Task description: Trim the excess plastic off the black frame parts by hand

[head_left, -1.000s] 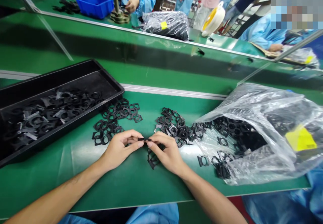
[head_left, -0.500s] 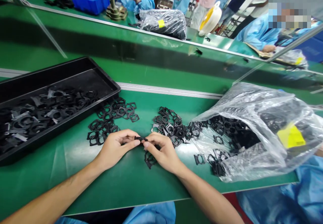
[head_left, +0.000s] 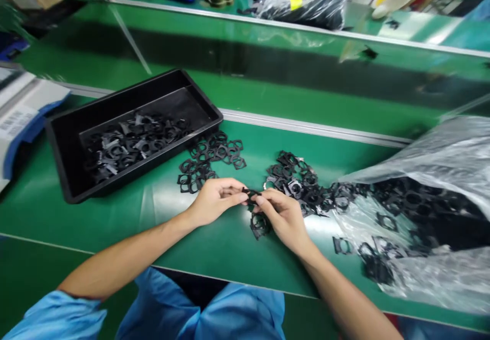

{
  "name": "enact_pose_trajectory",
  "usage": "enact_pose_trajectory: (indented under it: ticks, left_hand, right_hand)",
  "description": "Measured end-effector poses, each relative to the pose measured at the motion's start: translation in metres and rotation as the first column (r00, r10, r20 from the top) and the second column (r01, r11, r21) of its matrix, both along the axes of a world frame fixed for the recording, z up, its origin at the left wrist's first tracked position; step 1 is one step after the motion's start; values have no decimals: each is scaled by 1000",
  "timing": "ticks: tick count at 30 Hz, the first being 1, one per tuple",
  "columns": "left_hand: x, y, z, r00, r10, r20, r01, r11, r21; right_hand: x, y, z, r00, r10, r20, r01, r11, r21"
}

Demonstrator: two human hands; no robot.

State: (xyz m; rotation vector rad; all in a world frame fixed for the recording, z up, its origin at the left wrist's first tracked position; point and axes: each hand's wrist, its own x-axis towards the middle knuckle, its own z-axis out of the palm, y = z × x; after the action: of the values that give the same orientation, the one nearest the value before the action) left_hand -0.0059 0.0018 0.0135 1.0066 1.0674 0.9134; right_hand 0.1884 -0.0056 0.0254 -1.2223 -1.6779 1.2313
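- My left hand (head_left: 214, 200) is pinching one side of a small black frame (head_left: 253, 194), thumb set against fingers, so the grip is narrow.
- My right hand (head_left: 286, 216) is pinching the other side, its fingertips close to the left ones.
- The frame is sitting between both hands, above the green table (head_left: 214, 256).
- Many frames are lying in the black tray (head_left: 181, 102), and a cluster (head_left: 212, 152) is resting on the table just beside it; I am guessing these are done, but cannot tell.
- This one is not yet lying with any group.
- Seemingly left: a middle pile (head_left: 314, 196) is stretching toward the plastic bag (head_left: 457, 138), where plenty more are showing inside.
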Motion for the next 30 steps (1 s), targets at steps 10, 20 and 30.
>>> enact_pose_trajectory:
  ticks: [10, 20, 30]
  left_hand:
    - [1, -1, 3, 996, 13, 92, -13, 1000, -1]
    - [-2, 5, 0, 993, -19, 114, 31, 994, -102]
    - [0, 4, -7, 980, 34, 196, 11, 974, -226]
  right_hand:
    - [0, 0, 3, 1000, 6, -17, -6, 1000, -7]
    - [0, 0, 1, 997, 5, -71, -6, 1000, -7]
    - [1, 1, 3, 1000, -6, 18, 4, 998, 69]
